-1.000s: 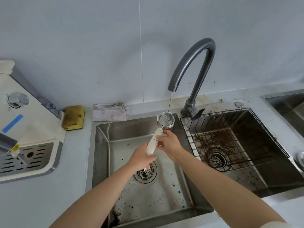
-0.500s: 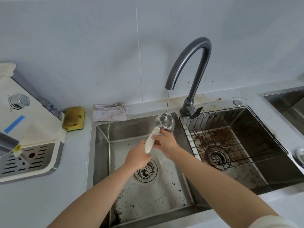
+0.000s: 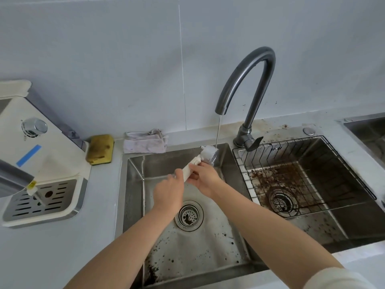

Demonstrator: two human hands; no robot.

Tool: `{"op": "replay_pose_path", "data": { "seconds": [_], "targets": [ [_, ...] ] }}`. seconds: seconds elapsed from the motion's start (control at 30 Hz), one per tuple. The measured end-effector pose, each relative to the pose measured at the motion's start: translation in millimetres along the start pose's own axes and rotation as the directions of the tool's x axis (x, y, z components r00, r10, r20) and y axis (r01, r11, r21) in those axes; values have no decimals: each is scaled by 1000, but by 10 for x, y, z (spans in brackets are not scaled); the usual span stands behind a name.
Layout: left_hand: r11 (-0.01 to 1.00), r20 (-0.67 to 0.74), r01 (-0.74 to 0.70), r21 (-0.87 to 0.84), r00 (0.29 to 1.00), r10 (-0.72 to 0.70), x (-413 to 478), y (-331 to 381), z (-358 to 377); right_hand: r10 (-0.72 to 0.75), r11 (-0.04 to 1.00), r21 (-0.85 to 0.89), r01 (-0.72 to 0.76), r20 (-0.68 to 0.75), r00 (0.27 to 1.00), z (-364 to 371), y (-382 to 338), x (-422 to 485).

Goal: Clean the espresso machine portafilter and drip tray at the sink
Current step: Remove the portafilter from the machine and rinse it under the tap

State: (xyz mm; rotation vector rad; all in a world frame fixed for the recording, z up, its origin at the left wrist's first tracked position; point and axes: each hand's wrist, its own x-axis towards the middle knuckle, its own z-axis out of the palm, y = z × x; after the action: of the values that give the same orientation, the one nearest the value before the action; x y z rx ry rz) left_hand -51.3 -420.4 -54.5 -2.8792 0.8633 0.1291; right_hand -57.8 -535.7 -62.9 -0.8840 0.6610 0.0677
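Both hands hold the white-handled, steel-headed portafilter (image 3: 206, 154) over the stainless sink basin (image 3: 133, 184), left hand (image 3: 168, 192) curled round the handle end, right hand (image 3: 205, 178) pinching near the head, tilted under the grey gooseneck tap (image 3: 250, 65) stream, presumably to flush grounds.

Both bare arms reach from the bottom edge to mid-frame, where the left hand (image 3: 168, 192) and right hand (image 3: 205, 180) curl their fingers round a long white plastic handle (image 3: 188, 171).

brushed steel sink (image 3: 133, 184), glossy dark metal faucet (image 3: 250, 65), rough yellow sponge (image 3: 101, 149), crumpled cloth (image 3: 144, 141).
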Motion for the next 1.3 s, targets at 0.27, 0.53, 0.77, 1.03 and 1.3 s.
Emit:
{"op": "replay_pose_path", "data": {
  "seconds": [0.27,0.53,0.77,1.03,1.3],
  "targets": [
    [993,20,-28,116,999,26,2,2,-4,37,999,35,-37,9,999,9,-5,-16],
    [986,108,-19,-166,993,38,143,-51,-15,-16,995,-101,-1,-166,986,-27,-12,27],
    [843,293,72,-534,950,105,234,-16,128,-74,985,-172,29,-264,962,-128,36,-3],
    [651,384,168,-740,900,204,250,80,122,-104,985,-161,56,-305,947,-279,7,-22],
    [497,391,225,-838,883,259,300,146,169,-136,980,-184,78,-329,934,-345,-59,-11]
  ]
}}
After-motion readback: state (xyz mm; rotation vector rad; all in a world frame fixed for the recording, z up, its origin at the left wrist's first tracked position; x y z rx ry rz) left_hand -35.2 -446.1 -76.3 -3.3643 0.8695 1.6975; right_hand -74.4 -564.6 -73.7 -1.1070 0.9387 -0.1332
